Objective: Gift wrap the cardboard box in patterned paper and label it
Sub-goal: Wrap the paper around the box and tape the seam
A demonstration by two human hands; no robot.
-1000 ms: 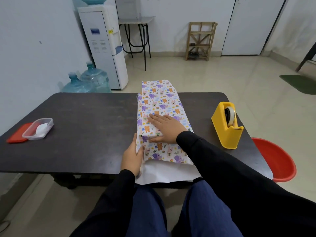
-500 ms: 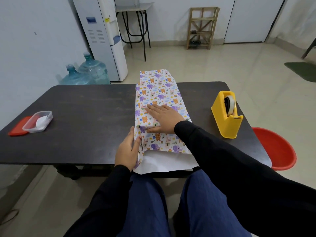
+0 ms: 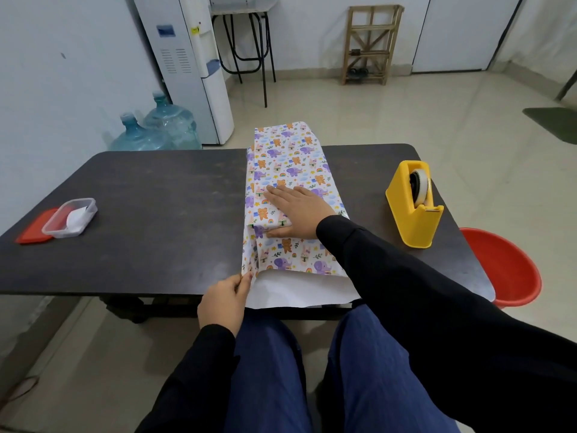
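The box is hidden under patterned wrapping paper [image 3: 288, 164] printed with elephants and bears, lying lengthwise in the middle of the dark table [image 3: 162, 214]. My right hand [image 3: 296, 210] lies flat on top of the wrapped box near its near end, fingers straight. The paper's near end hangs open past the box, its white inside [image 3: 299, 292] showing at the table's front edge. My left hand [image 3: 224, 300] pinches the left corner of that loose end. A yellow tape dispenser [image 3: 413, 203] stands to the right.
A clear plastic container [image 3: 70, 217] with white slips sits on its red lid [image 3: 34, 226] at the table's left. A red tub [image 3: 502, 267] sits beyond the right edge. A water dispenser [image 3: 187, 64], water bottles [image 3: 156, 126] and a wooden rack [image 3: 370, 45] stand behind.
My left hand slid back from the box's left side to the loose paper end at the table's front edge and pinched its corner. The right hand stayed flat on the box.
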